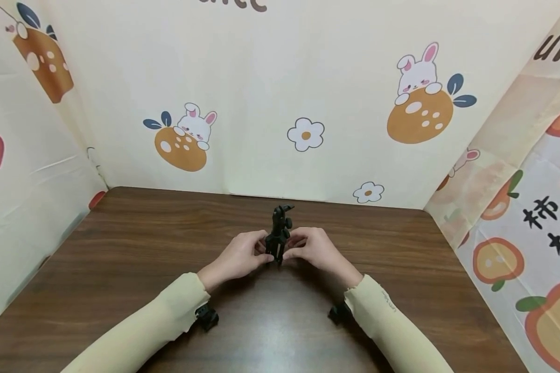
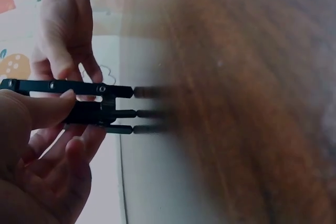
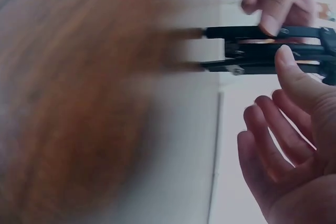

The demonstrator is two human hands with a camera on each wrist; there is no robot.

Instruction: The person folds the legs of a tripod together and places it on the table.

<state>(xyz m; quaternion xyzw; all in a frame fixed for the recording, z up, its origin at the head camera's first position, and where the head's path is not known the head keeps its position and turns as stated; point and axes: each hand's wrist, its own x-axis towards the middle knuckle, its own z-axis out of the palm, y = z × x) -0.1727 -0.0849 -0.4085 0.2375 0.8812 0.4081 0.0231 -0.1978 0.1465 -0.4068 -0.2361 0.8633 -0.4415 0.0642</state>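
Observation:
A small black tripod [image 1: 278, 233] stands upright near the middle of the table, its legs folded close together. My left hand [image 1: 242, 254] holds it from the left; in the left wrist view its thumb lies on a tripod leg [image 2: 79, 86]. From the other side my right hand [image 1: 315, 248] pinches the legs. The right wrist view has that thumb [image 3: 296, 74] against the black legs [image 3: 252, 51], while the other fingers spread loosely below. The leg tips meet their reflections on the tabletop. Some fingertips behind the tripod are hidden.
The brown wood-grain table [image 1: 144, 233] ends at a cream curtain [image 1: 261, 129] printed with rabbits and fruit. More printed cloth [image 1: 508, 248] hangs at the right. Small black devices [image 1: 207, 317] sit under both wrists.

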